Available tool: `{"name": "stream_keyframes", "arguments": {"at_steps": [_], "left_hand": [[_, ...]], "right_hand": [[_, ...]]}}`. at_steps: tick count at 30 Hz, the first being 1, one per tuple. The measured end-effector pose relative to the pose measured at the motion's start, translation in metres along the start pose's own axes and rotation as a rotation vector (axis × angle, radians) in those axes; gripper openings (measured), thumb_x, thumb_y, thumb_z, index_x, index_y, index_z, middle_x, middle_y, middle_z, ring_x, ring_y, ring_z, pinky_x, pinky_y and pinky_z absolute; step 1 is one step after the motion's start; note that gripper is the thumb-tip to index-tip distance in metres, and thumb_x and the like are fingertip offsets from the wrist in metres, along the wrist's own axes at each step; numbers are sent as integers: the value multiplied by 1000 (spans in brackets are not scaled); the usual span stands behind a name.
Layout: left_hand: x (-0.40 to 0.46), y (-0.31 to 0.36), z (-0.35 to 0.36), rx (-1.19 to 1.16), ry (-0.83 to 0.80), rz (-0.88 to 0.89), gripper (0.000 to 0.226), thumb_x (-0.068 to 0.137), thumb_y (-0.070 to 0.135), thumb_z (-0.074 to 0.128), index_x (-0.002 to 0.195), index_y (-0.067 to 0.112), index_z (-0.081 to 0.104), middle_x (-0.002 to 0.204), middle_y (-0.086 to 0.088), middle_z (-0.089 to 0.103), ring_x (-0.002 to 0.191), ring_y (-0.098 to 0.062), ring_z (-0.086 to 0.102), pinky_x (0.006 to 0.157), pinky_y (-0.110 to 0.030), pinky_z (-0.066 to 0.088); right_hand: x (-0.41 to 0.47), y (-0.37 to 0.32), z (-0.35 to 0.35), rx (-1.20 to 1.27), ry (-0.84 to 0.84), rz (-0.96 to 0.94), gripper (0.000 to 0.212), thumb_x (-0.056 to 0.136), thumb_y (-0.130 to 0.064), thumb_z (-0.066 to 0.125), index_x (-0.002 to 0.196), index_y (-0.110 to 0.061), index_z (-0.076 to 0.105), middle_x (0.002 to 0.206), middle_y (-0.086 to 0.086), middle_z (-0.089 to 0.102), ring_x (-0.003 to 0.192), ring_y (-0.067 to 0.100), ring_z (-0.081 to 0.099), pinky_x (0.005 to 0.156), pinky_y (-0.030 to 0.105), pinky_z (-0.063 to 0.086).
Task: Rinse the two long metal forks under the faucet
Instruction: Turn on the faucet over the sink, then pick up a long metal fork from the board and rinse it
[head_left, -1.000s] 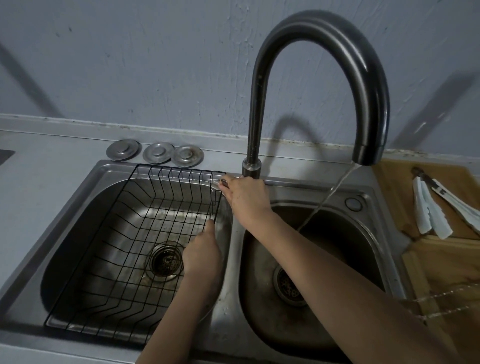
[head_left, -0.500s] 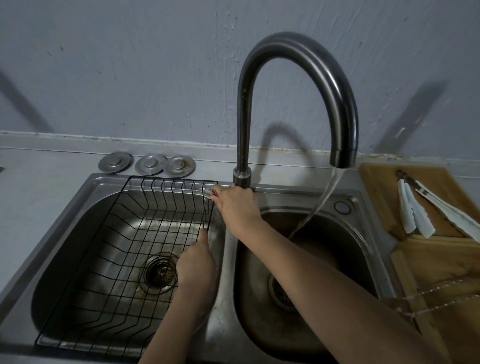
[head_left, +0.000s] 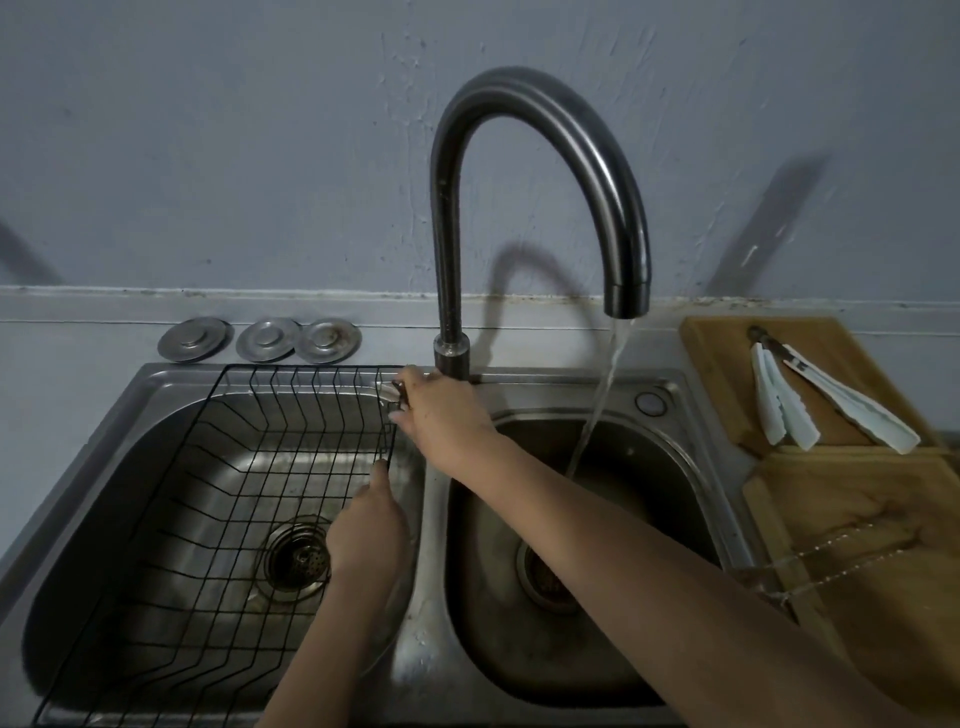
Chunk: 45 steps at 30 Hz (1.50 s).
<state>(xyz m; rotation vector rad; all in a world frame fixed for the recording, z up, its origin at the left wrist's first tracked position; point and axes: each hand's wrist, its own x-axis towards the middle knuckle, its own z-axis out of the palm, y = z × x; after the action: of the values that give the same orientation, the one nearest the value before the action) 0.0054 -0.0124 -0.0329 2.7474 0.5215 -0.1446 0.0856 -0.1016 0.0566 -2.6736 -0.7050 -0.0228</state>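
Two long thin metal forks (head_left: 841, 548) lie side by side on the wooden board at the lower right, apart from both hands. The dark curved faucet (head_left: 545, 130) pours a stream of water (head_left: 602, 395) into the right basin (head_left: 691, 499). My right hand (head_left: 441, 410) reaches across to the faucet's base and grips the small handle (head_left: 399, 388) there. My left hand (head_left: 369, 525) is at the right edge of the black wire basket (head_left: 218, 467) in the left basin, thumb up along the wire; its fingers are hidden.
Three round metal sink plugs (head_left: 260, 340) sit on the ledge behind the left basin. White-tipped tongs (head_left: 831, 400) lie on a wooden cutting board (head_left: 727, 374) to the right. The wall stands close behind the faucet.
The water from the spout has grown from a thin trickle to a fuller stream. Both hands stay where they were; the view has shifted a little.
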Motion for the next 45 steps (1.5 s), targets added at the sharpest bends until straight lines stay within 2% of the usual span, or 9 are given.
{"name": "stream_keyframes", "arguments": {"at_steps": [4, 6, 9, 14, 20, 25, 32, 38, 45], "left_hand": [[-15, 5, -7, 148, 116, -5, 60, 85, 32, 58, 134, 5, 37, 126, -24, 43, 107, -40, 52, 80, -47, 49], [-27, 11, -7, 174, 274, 112, 55, 80, 35, 60, 121, 1, 48, 116, -29, 47, 99, -45, 51, 79, -52, 46], [-47, 21, -7, 125, 417, 398, 44, 79, 40, 49, 106, 6, 56, 101, -23, 53, 87, -38, 53, 71, -45, 44], [-76, 62, -5, -21, 151, 905, 19, 86, 40, 45, 85, 28, 60, 71, 8, 64, 61, -11, 62, 54, -22, 44], [-91, 144, 13, -67, -122, 913, 31, 92, 46, 34, 98, 29, 59, 94, 11, 67, 89, -11, 63, 71, -29, 48], [-64, 209, 33, -94, -223, 1066, 33, 89, 18, 45, 118, 19, 60, 117, 1, 62, 110, -17, 58, 90, -29, 48], [-52, 278, 52, 218, -212, 1396, 51, 90, 3, 46, 139, 18, 44, 144, 2, 44, 133, -16, 40, 109, -30, 36], [-48, 297, 64, 380, -187, 1472, 36, 90, 4, 50, 124, 16, 55, 130, -1, 51, 122, -18, 45, 100, -30, 43], [-45, 289, 56, 297, -300, 1421, 42, 94, 6, 45, 134, 17, 49, 139, 0, 45, 130, -18, 40, 104, -28, 39]], "right_hand": [[-49, 2, -18, 265, -104, -48, 58, 89, -26, 56, 139, -12, 27, 120, 15, 59, 103, 27, 59, 86, 38, 49], [-82, 12, -30, 316, -68, -94, 46, 91, -26, 52, 134, -17, 39, 124, 10, 58, 106, 22, 58, 88, 35, 48], [-134, 37, -53, 382, 69, -139, 25, 91, -22, 53, 112, -14, 62, 101, 5, 70, 88, 13, 66, 75, 31, 53], [-206, 101, -81, 403, 331, 27, 19, 91, -21, 52, 103, -15, 65, 87, -3, 70, 75, 1, 64, 64, 18, 54], [-266, 181, -108, 194, 578, 290, 20, 89, -14, 52, 104, -13, 64, 92, -6, 69, 81, 2, 65, 70, 25, 56], [-294, 224, -104, 10, 447, 513, 30, 85, 4, 51, 106, -12, 64, 99, 3, 69, 85, 7, 61, 73, 16, 45], [-308, 249, -77, -16, 137, 713, 40, 84, 2, 43, 110, -23, 60, 120, 3, 59, 111, 19, 52, 97, 29, 39], [-303, 248, -83, -71, 82, 726, 38, 88, 1, 44, 114, -23, 60, 127, -2, 54, 121, 15, 41, 102, 25, 28], [-303, 246, -90, -83, 8, 682, 34, 91, -5, 42, 113, -20, 63, 123, -3, 57, 115, 12, 45, 86, 15, 24]]}}
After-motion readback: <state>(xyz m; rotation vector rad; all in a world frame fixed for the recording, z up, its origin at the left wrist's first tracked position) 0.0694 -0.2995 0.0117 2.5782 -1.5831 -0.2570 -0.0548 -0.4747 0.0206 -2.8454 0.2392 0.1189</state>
